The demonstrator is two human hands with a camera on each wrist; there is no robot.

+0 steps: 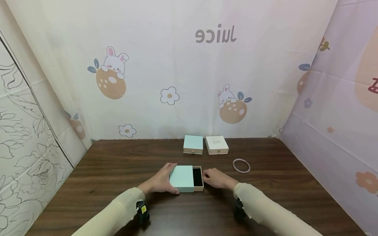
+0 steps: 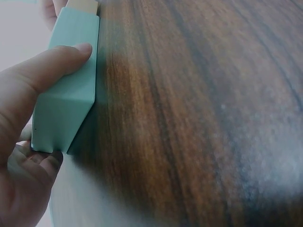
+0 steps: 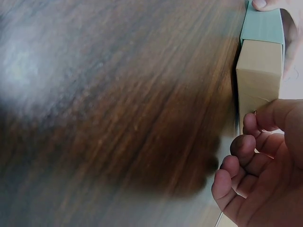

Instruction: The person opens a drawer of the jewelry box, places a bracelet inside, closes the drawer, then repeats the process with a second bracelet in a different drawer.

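A mint-green drawer box (image 1: 181, 177) lies on the brown wooden table, its beige drawer (image 1: 199, 189) partly out to the right with a black lining (image 1: 197, 177) showing. My left hand (image 1: 160, 181) grips the green sleeve from the left, thumb (image 2: 71, 59) along its near side and fingers round the far side. At the drawer's right end, my right hand (image 1: 218, 178) pinches a small pull between thumb and index finger. Most of that pull is hidden by the fingertips; the other fingers curl loosely below it in the right wrist view.
Behind stand a closed light-blue drawer box (image 1: 193, 143) and a closed white one (image 1: 217, 143), side by side. A pale pink ring (image 1: 241, 166) lies to the right of my right hand. A printed curtain (image 1: 171, 65) hangs along the table's back edge.
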